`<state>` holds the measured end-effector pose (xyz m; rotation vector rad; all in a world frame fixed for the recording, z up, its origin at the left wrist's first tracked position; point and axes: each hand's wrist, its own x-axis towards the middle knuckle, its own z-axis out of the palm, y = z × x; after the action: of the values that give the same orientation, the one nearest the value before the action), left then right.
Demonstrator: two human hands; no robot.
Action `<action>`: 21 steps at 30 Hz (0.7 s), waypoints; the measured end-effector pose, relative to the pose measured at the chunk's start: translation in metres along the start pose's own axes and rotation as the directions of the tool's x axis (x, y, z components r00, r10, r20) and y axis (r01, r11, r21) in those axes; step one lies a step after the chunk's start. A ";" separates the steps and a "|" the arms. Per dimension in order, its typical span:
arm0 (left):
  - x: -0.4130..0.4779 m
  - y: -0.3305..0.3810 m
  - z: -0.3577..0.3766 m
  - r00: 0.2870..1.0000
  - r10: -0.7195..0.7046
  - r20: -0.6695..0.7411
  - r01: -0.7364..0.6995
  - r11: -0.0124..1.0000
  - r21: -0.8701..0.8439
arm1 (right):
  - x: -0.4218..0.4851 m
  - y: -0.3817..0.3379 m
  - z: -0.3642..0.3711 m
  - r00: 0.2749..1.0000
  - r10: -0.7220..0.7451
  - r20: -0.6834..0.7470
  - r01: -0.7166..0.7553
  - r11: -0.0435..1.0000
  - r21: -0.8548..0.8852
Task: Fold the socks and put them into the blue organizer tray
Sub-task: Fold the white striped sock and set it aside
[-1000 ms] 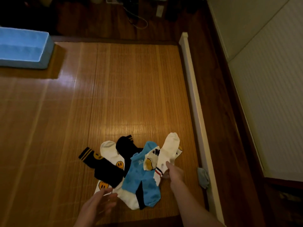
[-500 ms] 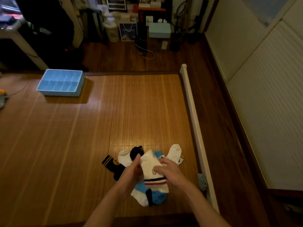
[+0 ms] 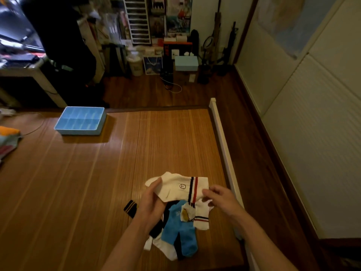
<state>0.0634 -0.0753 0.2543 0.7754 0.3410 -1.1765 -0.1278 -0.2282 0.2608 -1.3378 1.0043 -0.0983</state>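
A white sock (image 3: 176, 186) with a navy and a red stripe and a small round logo is held flat above the sock pile. My left hand (image 3: 151, 200) grips its toe end. My right hand (image 3: 220, 198) pinches its cuff end. Under them lies the pile: a blue sock (image 3: 178, 229), a matching white striped sock (image 3: 202, 217), a black sock with yellow stripes (image 3: 130, 207) and other white ones. The blue organizer tray (image 3: 81, 120) with several empty compartments stands far off at the back left of the bamboo mat.
A white rail (image 3: 224, 151) runs along the mat's right edge, with dark wooden floor beyond it. Folded colourful clothes (image 3: 8, 141) lie at the far left. Boxes, bags and a cable crowd the floor by the back wall.
The white striped sock has been lifted off the pile and spread out sideways between both hands. The camera has tilted up, bringing the tray and room into view.
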 end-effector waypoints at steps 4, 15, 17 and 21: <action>0.001 0.004 0.004 0.999 0.022 -0.031 -0.021 0.999 0.025 | -0.002 -0.015 0.002 1.000 0.014 0.013 -0.017 0.970 0.243; -0.001 0.001 -0.003 0.976 0.149 -0.161 -0.071 0.909 0.411 | -0.016 -0.049 0.012 0.999 -0.045 0.010 0.035 0.887 0.461; -0.009 -0.006 -0.004 0.991 0.132 -0.022 -0.082 0.727 0.682 | -0.021 -0.058 0.020 0.997 -0.068 0.045 0.044 0.915 0.401; -0.031 -0.021 0.018 0.918 -0.126 0.377 -0.246 0.563 0.789 | -0.031 -0.068 0.033 0.980 -0.150 0.130 0.126 0.976 0.176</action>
<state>0.0303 -0.0698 0.2785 1.3185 -0.6645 -1.3866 -0.0930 -0.2055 0.3309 -1.2413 0.7644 -0.1860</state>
